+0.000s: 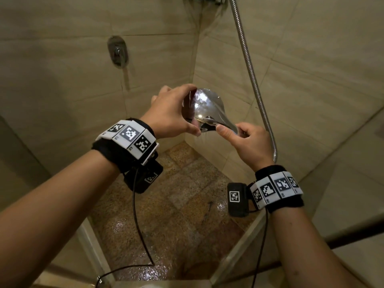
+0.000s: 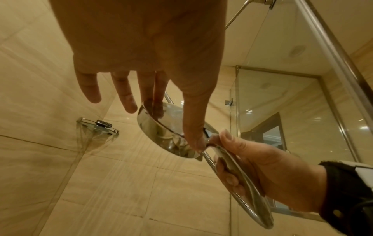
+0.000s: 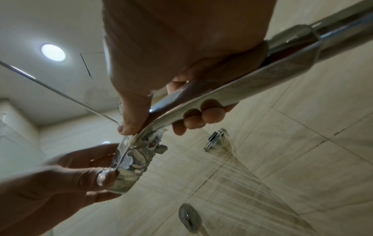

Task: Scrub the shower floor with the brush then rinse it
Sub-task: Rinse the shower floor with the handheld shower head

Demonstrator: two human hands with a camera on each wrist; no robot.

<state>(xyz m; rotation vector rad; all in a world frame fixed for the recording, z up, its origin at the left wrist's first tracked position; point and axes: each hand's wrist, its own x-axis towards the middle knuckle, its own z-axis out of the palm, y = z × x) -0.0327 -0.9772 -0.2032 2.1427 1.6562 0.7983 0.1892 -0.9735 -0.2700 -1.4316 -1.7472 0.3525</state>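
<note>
- The shower floor (image 1: 178, 215) lies well below my fingers, wet and glossy; it is the thing to rinse, and I see no brush on it or in either hand.
- The shower head (image 1: 204, 107) is up between my two hands, with water streaming from it toward the tiled wall (image 3: 302, 159) rather than down at the floor.
- Risk, as I judge it: the chrome is wet, so the disc could slip from my fingertips and swing on its hose (image 1: 252, 73), or the spray could go on hitting the wall and splash back out past the glass.
- My right hand (image 1: 248, 143) is wrapped round the handle, fingers curled under it and thumb lying along the top toward the neck.
- My left hand (image 1: 172, 113) is spread fairly wide: thumb and first fingers pinch the rim of the disc from opposite edges, while the outer fingers (image 2: 88, 89) stand straight and touch nothing.
- A wall control (image 1: 117, 51) sits beyond my left fingers, untouched.
</note>
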